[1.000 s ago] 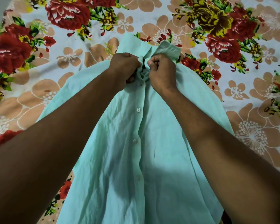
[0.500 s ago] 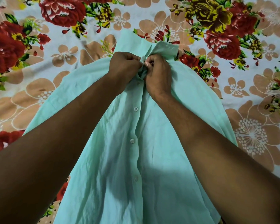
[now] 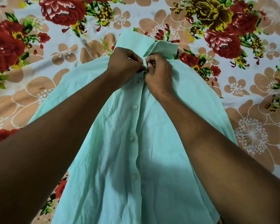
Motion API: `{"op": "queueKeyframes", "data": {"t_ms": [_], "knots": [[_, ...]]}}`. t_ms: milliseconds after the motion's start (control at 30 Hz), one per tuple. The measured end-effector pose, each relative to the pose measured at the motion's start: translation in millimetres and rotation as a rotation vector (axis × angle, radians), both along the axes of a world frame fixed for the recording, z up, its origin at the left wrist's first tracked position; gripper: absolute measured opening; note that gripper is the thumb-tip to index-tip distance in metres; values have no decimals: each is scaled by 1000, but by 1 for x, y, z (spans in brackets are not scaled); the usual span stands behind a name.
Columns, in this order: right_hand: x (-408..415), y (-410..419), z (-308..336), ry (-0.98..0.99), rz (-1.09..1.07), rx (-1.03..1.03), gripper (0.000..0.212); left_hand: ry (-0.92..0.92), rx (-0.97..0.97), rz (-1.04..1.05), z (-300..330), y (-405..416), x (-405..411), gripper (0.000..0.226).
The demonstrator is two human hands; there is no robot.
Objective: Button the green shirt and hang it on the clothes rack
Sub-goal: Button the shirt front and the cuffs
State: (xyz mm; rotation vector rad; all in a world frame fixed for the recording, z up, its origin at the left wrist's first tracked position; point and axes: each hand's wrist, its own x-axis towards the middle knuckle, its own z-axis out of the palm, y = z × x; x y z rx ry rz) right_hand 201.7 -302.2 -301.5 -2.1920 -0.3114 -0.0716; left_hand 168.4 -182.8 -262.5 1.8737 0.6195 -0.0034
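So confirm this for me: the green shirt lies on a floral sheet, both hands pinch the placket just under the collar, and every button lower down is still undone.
Not quite. The head view shows the buttons lower down already fastened, the placket closed along them. The rest holds: the green shirt lies on the floral sheet, and the left hand and right hand pinch the placket just under the collar.

A pale, white-grounded cotton bedsheet printed with flowers filled the whole background. Large red roses sat at nine and eleven o'clock, a yellow-and-red cluster at one o'clock, and tan outlined blossoms at three o'clock. Soft shadows fell toward six o'clock.
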Motion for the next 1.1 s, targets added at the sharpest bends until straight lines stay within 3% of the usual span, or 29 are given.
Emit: {"op": "queueKeyframes", "data": {"t_ms": [267,500,733,833,900,1100], "knots": [[4,-16,2,39,126,122,31,-3,37,32,2,-4,6,16],[14,-18,1,118,69,211,34,-13,116,-26,-2,-5,8,16],[15,-15,-1,109,49,169,38,129,138,43,0,-13,14,5],[11,-12,-2,59,2,147,40,241,78,100,10,-11,23,27],[12,-11,-1,65,-35,135,41,281,170,15,22,-7,25,33],[17,-8,3,71,-67,35,44,328,-6,30,27,-1,26,14]]}}
